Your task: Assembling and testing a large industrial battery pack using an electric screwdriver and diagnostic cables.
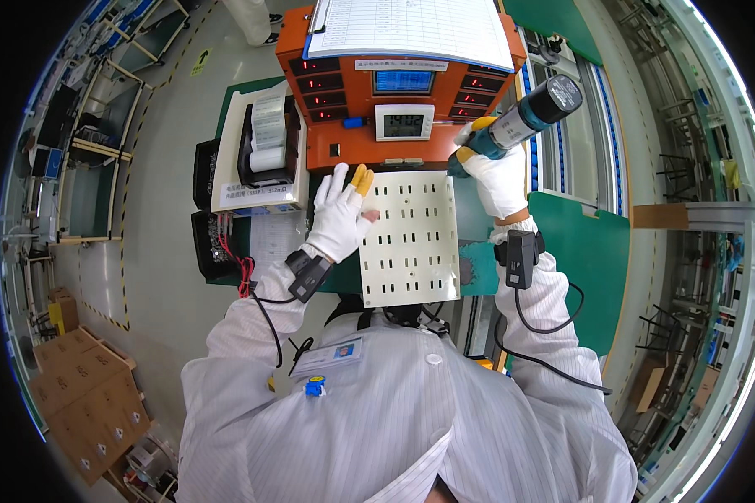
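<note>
A cream-white metal plate (409,260) with rows of small slots lies on the green-topped bench before me. My left hand (337,220), in a white glove with yellow fingertips, lies over its left edge with the fingers stretched out; the bare thumb tip rests on the plate. My right hand (497,178), gloved too, is wrapped around a teal and black cordless screwdriver (514,126) to the right of the plate's far corner. The tool's black end points up and right, and its tip is hard to make out.
Behind the plate stands an orange test instrument (327,138) with red displays, a small clock (404,123) and a clipboard (411,29) on top. A label printer (268,155) sits left, above black bins (212,243) of small parts. Red wires (245,268) hang there. A roller conveyor (572,159) runs right.
</note>
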`<action>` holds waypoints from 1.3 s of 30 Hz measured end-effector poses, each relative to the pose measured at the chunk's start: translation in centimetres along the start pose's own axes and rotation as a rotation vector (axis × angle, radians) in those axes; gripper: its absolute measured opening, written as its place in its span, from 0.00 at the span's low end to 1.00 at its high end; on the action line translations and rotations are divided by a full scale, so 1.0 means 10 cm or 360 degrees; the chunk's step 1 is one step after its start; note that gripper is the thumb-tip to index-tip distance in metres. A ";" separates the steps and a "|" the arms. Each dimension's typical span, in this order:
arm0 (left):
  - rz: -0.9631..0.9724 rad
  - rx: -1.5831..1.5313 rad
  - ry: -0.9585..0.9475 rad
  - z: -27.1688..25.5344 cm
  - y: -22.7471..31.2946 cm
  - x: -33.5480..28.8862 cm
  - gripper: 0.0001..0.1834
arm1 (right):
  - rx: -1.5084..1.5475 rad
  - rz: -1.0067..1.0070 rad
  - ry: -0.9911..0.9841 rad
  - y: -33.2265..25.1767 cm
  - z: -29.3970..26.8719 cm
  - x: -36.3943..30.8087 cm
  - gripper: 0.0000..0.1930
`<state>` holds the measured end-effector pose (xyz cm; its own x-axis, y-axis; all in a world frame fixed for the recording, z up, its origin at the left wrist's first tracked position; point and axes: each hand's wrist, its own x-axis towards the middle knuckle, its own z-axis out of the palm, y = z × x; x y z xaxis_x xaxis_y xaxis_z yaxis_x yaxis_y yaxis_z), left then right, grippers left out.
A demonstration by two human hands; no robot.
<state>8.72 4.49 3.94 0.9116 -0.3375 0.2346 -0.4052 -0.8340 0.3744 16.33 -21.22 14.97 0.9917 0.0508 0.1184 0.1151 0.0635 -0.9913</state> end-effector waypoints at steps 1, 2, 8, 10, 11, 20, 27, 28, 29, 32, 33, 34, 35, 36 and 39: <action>-0.0027 0.0021 0.0001 0.01 0.07 -0.07 0.41 | 0.0001 0.0036 -0.0002 -0.01 0.01 0.01 0.15; -0.0056 0.0041 0.0004 0.02 0.14 -0.15 0.43 | -0.0002 0.0035 -0.0012 -0.01 0.00 0.03 0.15; 0.0106 -0.0128 -0.0303 -0.09 0.74 -0.46 0.43 | 0.0181 -0.0153 -0.0115 -0.20 -0.02 0.12 0.19; 0.0096 -0.0057 -0.0410 -0.13 0.85 -0.45 0.41 | 0.0414 -0.0187 -0.0078 -0.34 0.28 0.03 0.20; 0.0102 0.0022 -0.0516 -0.16 0.86 -0.45 0.39 | 0.0496 -0.0222 -0.0203 -0.33 0.40 0.03 0.19; 0.0139 -0.0004 -0.0460 -0.17 0.82 -0.51 0.37 | 0.0255 0.0079 -0.0341 -0.14 1.17 -0.15 0.19; 0.0148 -0.0131 -0.0390 -0.22 0.74 -0.51 0.34 | 0.0121 0.0083 -0.0256 0.05 1.34 -0.13 0.18; 0.0150 -0.0135 -0.0382 -0.23 0.73 -0.51 0.34 | 0.0112 0.0093 -0.0239 0.04 1.36 -0.14 0.18; 0.0174 -0.0106 -0.0396 -0.24 0.71 -0.49 0.33 | 0.0127 0.0104 -0.0233 0.02 1.39 -0.13 0.17; 0.0252 -0.0108 -0.0387 -0.30 0.69 -0.44 0.33 | 0.0038 0.0081 -0.0285 -0.01 1.37 -0.12 0.17; 0.0294 -0.0140 -0.0373 -0.30 0.70 -0.42 0.32 | -0.0057 0.0062 -0.0290 -0.01 1.34 -0.10 0.16; 0.0322 -0.0124 -0.0347 -0.31 0.69 -0.41 0.32 | -0.0146 0.0009 -0.0318 0.01 1.33 -0.07 0.15; 0.0344 -0.0134 -0.0327 -0.32 0.68 -0.44 0.32 | -0.0194 0.0001 -0.0296 0.01 1.34 -0.08 0.14; 0.0370 -0.0142 -0.0300 -0.30 0.67 -0.45 0.32 | -0.0245 -0.0013 -0.0271 0.00 1.36 -0.08 0.13; 0.0462 -0.0197 -0.0229 -0.24 0.61 -0.52 0.29 | -0.0212 0.0057 -0.0224 -0.10 1.48 -0.14 0.13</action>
<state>1.40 2.25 7.18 0.7538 -0.6187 0.2216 -0.6466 -0.6379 0.4184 13.95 -6.55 16.61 0.9784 0.1902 0.0805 0.0959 -0.0730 -0.9927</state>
